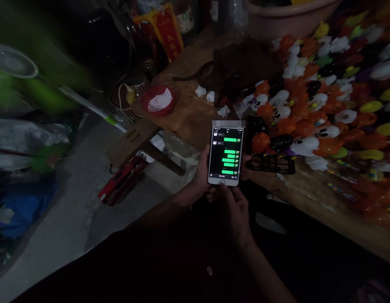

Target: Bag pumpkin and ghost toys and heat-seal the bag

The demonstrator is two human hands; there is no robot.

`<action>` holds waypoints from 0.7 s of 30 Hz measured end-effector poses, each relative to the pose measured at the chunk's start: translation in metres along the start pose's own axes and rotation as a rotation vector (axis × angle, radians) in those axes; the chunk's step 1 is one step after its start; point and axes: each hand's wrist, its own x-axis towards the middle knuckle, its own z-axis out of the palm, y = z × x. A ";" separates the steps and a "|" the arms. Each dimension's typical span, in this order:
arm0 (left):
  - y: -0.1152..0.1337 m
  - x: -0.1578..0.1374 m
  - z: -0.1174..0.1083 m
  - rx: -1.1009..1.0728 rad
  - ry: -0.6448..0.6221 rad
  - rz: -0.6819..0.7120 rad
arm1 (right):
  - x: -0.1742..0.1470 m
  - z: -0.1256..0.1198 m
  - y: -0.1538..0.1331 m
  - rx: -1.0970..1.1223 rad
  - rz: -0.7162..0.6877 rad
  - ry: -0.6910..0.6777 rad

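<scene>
A white-framed smartphone [225, 151] lies upright in front of me, its screen lit with a dark chat page and green message bubbles. My left hand [201, 170] is wrapped round it from the left side, with fingertips showing past the right edge. At the phone's lower end is my right hand [236, 206], its fingers curled and one digit on the home button. Some fingers under the phone are in shadow. Just beyond the phone, a small white figure [224, 111] rests on the wooden table [191, 113].
Heaped orange, white and black Halloween figures [295, 109] cover the table's right side, by a black plastic rack [272, 163]. A red bowl [157, 101] holds paper slips. Behind stands a pink basin [292, 19]. A wooden stool [131, 141] and red case [122, 181] are at left.
</scene>
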 end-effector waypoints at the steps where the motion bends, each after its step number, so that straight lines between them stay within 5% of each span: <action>1: -0.001 0.000 0.000 0.022 -0.027 -0.007 | -0.001 -0.001 0.001 -0.006 -0.015 0.005; 8: -0.011 0.002 0.000 0.063 -0.090 0.022 | -0.003 -0.011 0.006 -0.103 -0.047 0.021; 13: -0.010 0.002 -0.002 0.013 -0.144 0.025 | -0.014 -0.015 -0.002 -0.390 -0.003 -0.185; 18: -0.011 0.002 -0.003 -0.012 -0.150 -0.054 | -0.031 -0.018 -0.019 -0.760 -0.521 -0.193; 21: -0.013 0.000 0.000 0.023 -0.107 -0.055 | -0.030 -0.022 -0.028 -0.950 -0.959 -0.001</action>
